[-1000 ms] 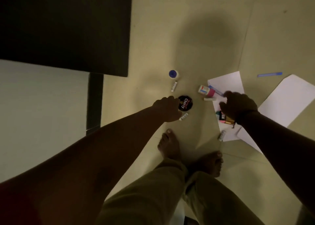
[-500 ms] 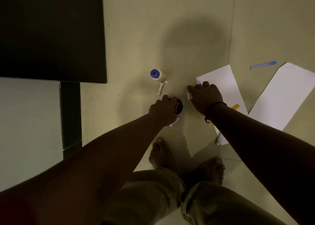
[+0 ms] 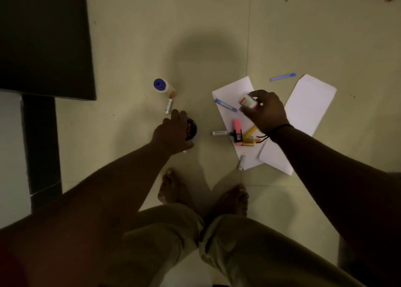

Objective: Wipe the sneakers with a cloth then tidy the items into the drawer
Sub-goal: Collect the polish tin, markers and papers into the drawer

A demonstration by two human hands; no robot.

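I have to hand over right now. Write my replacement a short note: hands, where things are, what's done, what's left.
Left hand: on the round black tin on the floor; whether it grips it, I cannot tell.
Right hand: holds a small white bottle above the paper sheets.
On the floor: glue bottle, pink highlighter, yellow marker, two blue pens, small white tubes.
Done: nothing visibly put away. No sneakers, cloth or drawer in view.
Left: gather everything into the drawer.

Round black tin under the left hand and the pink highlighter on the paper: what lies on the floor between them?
In the head view, one small white tube lies between black tin and pink highlighter; otherwise bare floor.
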